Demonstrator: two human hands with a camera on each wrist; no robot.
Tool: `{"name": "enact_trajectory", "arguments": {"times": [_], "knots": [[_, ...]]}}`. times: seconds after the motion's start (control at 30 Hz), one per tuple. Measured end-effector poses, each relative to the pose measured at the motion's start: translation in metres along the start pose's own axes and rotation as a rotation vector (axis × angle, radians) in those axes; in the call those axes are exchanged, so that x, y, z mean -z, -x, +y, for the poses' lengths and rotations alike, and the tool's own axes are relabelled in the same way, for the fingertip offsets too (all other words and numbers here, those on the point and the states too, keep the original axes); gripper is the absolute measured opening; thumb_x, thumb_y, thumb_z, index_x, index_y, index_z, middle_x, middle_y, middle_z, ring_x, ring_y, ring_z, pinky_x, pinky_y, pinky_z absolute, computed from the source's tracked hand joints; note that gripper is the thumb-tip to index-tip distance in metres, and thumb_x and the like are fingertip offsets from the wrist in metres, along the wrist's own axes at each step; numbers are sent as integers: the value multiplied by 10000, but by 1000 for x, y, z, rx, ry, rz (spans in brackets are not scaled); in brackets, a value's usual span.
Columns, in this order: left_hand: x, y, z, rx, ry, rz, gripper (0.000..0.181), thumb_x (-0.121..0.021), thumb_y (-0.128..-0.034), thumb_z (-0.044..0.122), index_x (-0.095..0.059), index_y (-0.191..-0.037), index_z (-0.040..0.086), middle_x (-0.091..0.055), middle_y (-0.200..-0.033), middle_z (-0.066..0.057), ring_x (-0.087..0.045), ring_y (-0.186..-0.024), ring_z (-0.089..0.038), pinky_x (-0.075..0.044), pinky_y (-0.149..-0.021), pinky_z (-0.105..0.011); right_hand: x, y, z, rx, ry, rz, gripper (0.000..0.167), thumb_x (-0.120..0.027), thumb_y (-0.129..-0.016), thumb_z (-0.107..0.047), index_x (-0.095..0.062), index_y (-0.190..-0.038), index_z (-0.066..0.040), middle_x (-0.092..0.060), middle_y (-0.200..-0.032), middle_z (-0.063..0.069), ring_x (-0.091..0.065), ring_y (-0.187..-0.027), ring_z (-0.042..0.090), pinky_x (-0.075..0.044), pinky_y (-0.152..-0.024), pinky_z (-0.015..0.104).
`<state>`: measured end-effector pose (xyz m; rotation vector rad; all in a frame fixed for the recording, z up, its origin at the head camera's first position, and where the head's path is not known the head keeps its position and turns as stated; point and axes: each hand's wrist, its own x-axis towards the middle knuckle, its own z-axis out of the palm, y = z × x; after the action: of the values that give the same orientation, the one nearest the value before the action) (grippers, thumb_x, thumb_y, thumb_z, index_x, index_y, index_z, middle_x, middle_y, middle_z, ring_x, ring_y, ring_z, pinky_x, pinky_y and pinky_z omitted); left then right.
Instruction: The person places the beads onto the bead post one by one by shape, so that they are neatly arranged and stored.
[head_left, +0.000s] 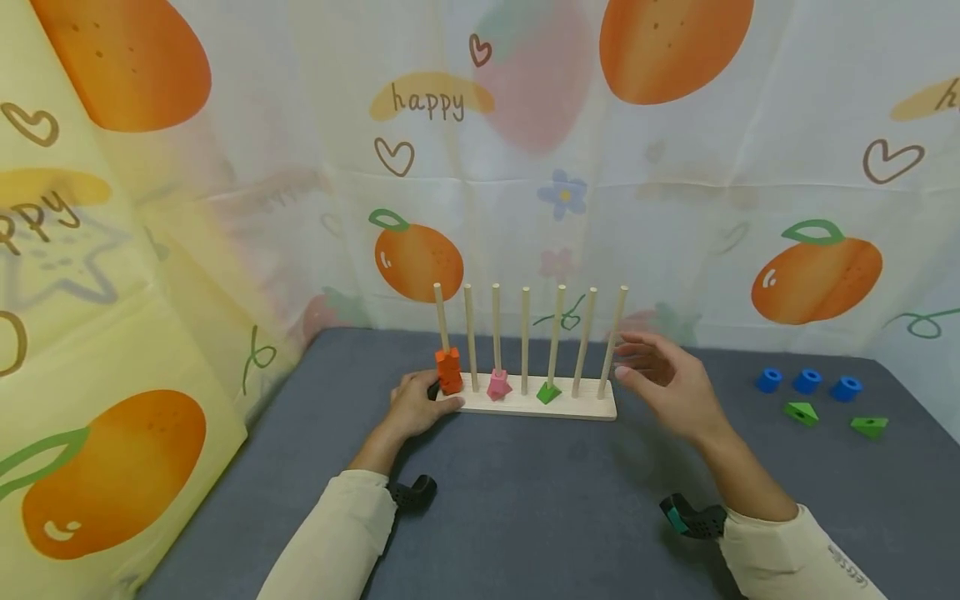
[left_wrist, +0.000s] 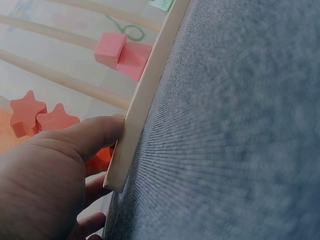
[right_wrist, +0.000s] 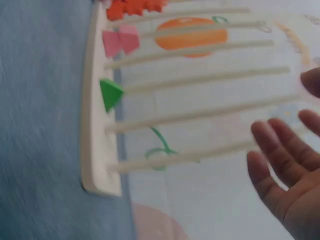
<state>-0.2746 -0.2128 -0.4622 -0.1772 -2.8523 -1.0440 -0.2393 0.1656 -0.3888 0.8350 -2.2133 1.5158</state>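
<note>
A wooden peg board (head_left: 585,408) with several upright pegs stands on the table. My left hand (head_left: 415,406) grips the board's left end; in the left wrist view the thumb (left_wrist: 102,131) lies against the base and the other fingers are partly hidden behind it. Orange star-shaped blocks (head_left: 448,371) are stacked on the leftmost peg. Pink blocks (head_left: 498,384) sit on the third peg, and a green triangular block (head_left: 548,392) is low on the fifth. Beside the rightmost peg, my right hand (head_left: 671,387) is raised with relaxed fingers and holds nothing.
Three blue cylinders (head_left: 807,381) with holes lie at the table's right side. In front of them are two loose green triangular blocks (head_left: 802,412). A fruit-printed cloth (head_left: 675,250) hangs behind the grey table (head_left: 540,517), and another covers the left side.
</note>
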Motion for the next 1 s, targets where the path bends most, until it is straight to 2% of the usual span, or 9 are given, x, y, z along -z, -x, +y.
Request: {"name": "enact_trajectory", "arguments": {"times": [0.03,0.07,0.1,0.27,0.4,0.57,0.77,0.9,1.0], "knots": [[0,0,0,-5,2,3,496,-765,-827,345,-648,-1243,103,-590,-1261,-137,-361,-1258,-352,-202,-993,-550,5,1,-2,18,15,22,438,-647,-935,-101,-529,-1356,-65,-604,-1185,140,-588,-1044,189,-462,-851,283],[0,0,0,-7,4,4,498,-766,-827,342,-647,-1245,99,-590,-1261,-139,-362,-1257,-354,-202,-992,-551,9,0,-20,9,69,58,420,-655,-917,-50,-554,-1324,-47,-623,-1131,144,-601,-993,161,-472,-812,245],[0,0,0,-9,4,6,499,-766,-827,342,-647,-1245,96,-590,-1260,-141,-362,-1256,-356,-203,-991,-552,14,0,-27,10,88,82,407,-655,-905,-17,-568,-1302,-31,-634,-1098,155,-610,-960,147,-475,-790,222],[0,0,0,-4,8,5,524,-765,-827,345,-635,-1267,93,-584,-1268,-145,-357,-1263,-356,-201,-998,-547,37,5,-29,108,110,212,422,-620,-826,184,-579,-1235,87,-650,-1027,136,-615,-917,86,-465,-771,159],[0,0,0,-4,11,3,517,-766,-828,345,-637,-1266,102,-583,-1270,-139,-357,-1261,-350,-201,-995,-543,55,9,-24,155,132,300,394,-601,-819,200,-582,-1205,125,-655,-1015,99,-613,-910,78,-453,-781,148],[0,1,1,4,12,1,516,-768,-829,342,-637,-1267,102,-580,-1274,-137,-354,-1263,-351,-202,-995,-547,76,18,-10,41,155,450,325,-600,-873,104,-621,-1196,79,-655,-1015,-11,-603,-896,59,-440,-762,143],[0,1,2,4,17,-1,503,-766,-834,334,-637,-1267,114,-585,-1272,-125,-353,-1261,-346,-193,-997,-543,101,30,20,-112,235,646,272,-628,-900,-12,-654,-1161,60,-625,-962,-127,-580,-874,17,-421,-722,135],[0,2,3,4,18,5,500,-768,-833,326,-638,-1269,119,-588,-1268,-121,-359,-1254,-343,-193,-994,-542,110,39,37,-221,293,711,274,-641,-907,-86,-666,-1160,18,-598,-937,-186,-541,-882,-7,-388,-701,146],[0,2,2,2,18,4,517,-767,-834,325,-627,-1286,117,-586,-1272,-121,-355,-1255,-345,-194,-991,-544,115,46,47,-344,285,752,236,-635,-916,-124,-691,-1139,-74,-584,-913,-194,-516,-863,-19,-379,-682,134]]}}
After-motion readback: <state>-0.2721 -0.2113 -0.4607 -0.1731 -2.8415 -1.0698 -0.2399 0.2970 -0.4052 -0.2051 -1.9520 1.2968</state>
